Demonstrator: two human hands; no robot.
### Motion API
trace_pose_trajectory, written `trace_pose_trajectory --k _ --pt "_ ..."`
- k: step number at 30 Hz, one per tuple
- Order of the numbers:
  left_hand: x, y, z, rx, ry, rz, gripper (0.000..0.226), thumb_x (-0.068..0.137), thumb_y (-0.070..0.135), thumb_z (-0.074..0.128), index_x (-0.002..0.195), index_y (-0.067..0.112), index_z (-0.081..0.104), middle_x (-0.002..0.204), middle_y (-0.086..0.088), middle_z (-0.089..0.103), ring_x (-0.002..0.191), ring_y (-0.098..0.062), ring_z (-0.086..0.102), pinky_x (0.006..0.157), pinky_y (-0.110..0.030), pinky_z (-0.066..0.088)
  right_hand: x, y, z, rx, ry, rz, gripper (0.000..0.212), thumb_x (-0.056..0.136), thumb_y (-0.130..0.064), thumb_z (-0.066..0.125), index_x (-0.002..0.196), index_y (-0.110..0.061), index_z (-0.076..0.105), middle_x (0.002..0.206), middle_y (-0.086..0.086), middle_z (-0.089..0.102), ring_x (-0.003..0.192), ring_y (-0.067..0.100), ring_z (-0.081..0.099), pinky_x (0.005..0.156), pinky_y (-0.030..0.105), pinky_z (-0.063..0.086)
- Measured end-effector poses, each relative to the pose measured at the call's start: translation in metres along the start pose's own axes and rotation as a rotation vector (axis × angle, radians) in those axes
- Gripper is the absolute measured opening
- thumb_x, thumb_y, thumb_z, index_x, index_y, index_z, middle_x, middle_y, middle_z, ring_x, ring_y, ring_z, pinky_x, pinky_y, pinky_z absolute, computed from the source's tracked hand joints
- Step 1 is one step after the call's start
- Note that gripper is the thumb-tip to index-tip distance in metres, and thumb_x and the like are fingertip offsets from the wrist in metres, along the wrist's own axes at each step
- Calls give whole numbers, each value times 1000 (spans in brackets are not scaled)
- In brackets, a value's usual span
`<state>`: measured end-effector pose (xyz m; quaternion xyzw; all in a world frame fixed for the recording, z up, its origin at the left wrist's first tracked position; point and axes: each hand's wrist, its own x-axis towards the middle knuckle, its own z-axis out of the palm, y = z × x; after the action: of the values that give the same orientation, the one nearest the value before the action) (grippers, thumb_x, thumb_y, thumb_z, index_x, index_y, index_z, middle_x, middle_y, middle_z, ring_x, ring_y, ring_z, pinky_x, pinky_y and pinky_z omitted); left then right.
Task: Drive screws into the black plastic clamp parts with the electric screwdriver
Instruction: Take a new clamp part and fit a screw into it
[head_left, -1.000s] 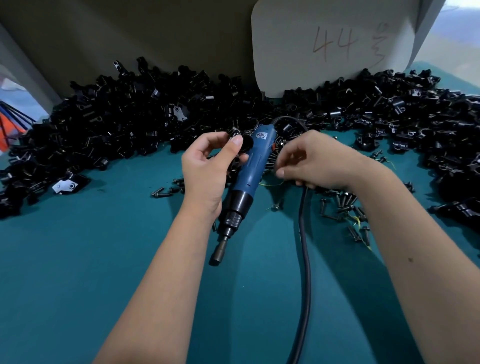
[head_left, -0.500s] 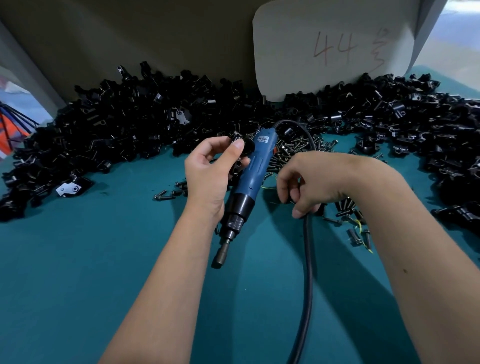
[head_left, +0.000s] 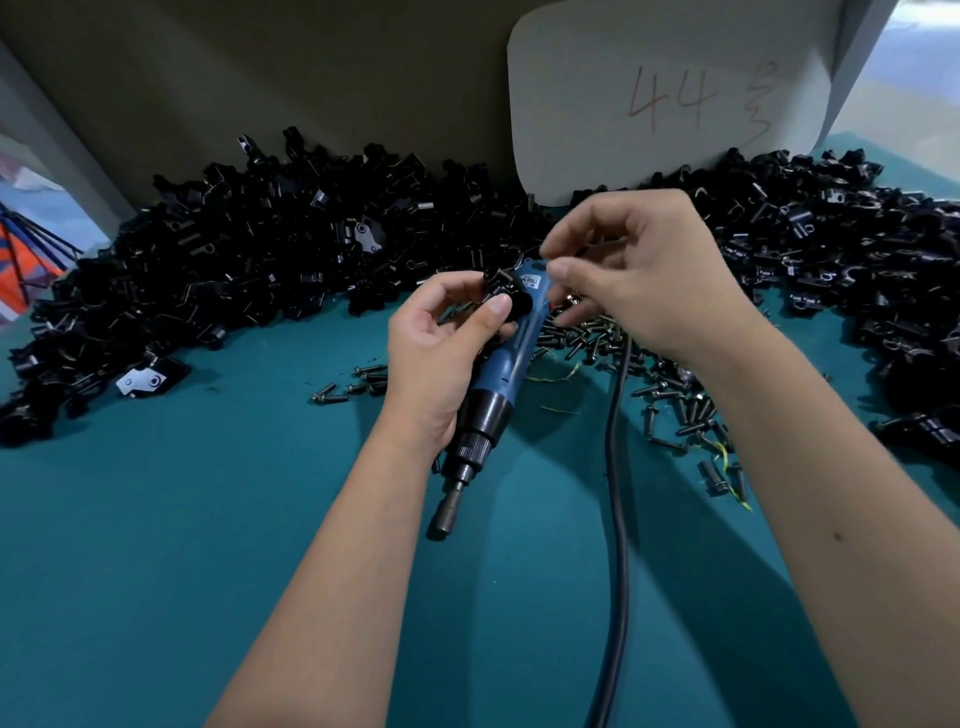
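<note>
While both forearms are stretched forward over the teal counter (head_left: 171, 545), a black plastic clamp part (head_left: 506, 296) is pinched between the thumb and curled fingers of the left hand (head_left: 441, 353), which is raised just above the surface. The blue electric screwdriver (head_left: 498, 384) is seen lying on the counter beside and partly under that hand, its bit tip (head_left: 447, 512) pointed back toward the person and its black cable (head_left: 615, 499) trailed down the cloth to the lower edge of the view. The right hand (head_left: 644, 275) is held slightly higher and farther forward, wrist bent, with its thumb and forefinger drawn together close to the clamp part; something small appears to be nipped between them, but what it is cannot be made out. The two hands are brought almost together over the rear end of the screwdriver.

A wide heap of black clamp parts (head_left: 249, 249) is banked along the far side of the counter, from the left edge round to the right. Loose screws (head_left: 675, 410) are scattered on the cloth below the right wrist, with a few more (head_left: 353, 384) lying left of the left hand. A pale board (head_left: 675, 98) marked "44" is propped upright behind the heap.
</note>
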<state>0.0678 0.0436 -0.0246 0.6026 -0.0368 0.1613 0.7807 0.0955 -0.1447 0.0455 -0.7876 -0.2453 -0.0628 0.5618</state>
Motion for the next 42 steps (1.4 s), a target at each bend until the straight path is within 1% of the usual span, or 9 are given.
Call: trace_pose_trajectory --k 5,12,18,22,25,27,34,39,42 --pt "0 1 -1 53 -66 43 19 90 3 76 109 5 70 100 -3 75 86 -19 72 80 -32 59 2 12 12 -9 120 -64 8 89 0 79 92 -7 75 84 5 76 68 20 77 69 38 65" --pt "-2 4 0 57 -94 65 18 89 7 78 100 21 75 97 3 74 89 -18 71 82 -29 58 0 15 23 162 165 -90 8 87 0 81 88 1 73 81 10 76 67 26 77 66 35 64" --pt "-4 7 5 103 -111 79 25 87 9 78 92 33 77 94 11 75 86 -11 72 78 -24 57 0 18 34 244 310 -15 13 81 -7 87 78 -8 74 70 7 74 58 17 70 50 23 53" --pt "-4 6 3 102 -99 71 18 89 7 77 98 22 75 94 8 75 83 -15 73 77 -29 59 -1 21 43 260 375 0 17 80 -12 89 76 -12 72 70 5 74 62 21 72 56 27 57" --pt "-3 6 2 119 -102 70 16 90 4 76 104 11 73 95 3 75 80 -21 72 79 -39 62 -1 21 48 158 395 -15 24 74 -28 93 70 -21 71 69 -2 73 61 13 69 58 24 55" --pt "-3 6 2 109 -107 68 16 91 2 75 104 10 73 95 2 75 80 -22 72 80 -39 62 -3 21 50 177 425 -4 28 72 -33 95 69 -20 70 68 -2 73 60 10 67 58 23 53" --pt "-4 7 4 -48 -101 -16 25 84 9 79 109 5 74 99 -8 78 90 -24 75 81 -32 61 -6 21 49 391 394 -9 26 75 -18 94 70 -15 68 68 3 72 54 9 61 55 25 52" --pt "-4 8 5 -22 -130 -13 18 85 6 77 103 6 74 95 -6 76 88 -21 73 78 -30 61 -6 23 51 341 399 -38 31 74 -22 95 69 -12 65 70 11 71 59 13 60 59 32 52" --pt "-5 8 2 14 -148 -16 10 90 3 74 99 7 72 92 -4 75 84 -20 72 76 -31 61 -5 24 53 267 371 -57 42 76 -25 93 66 -9 55 62 8 59 58 13 50 56 32 45"
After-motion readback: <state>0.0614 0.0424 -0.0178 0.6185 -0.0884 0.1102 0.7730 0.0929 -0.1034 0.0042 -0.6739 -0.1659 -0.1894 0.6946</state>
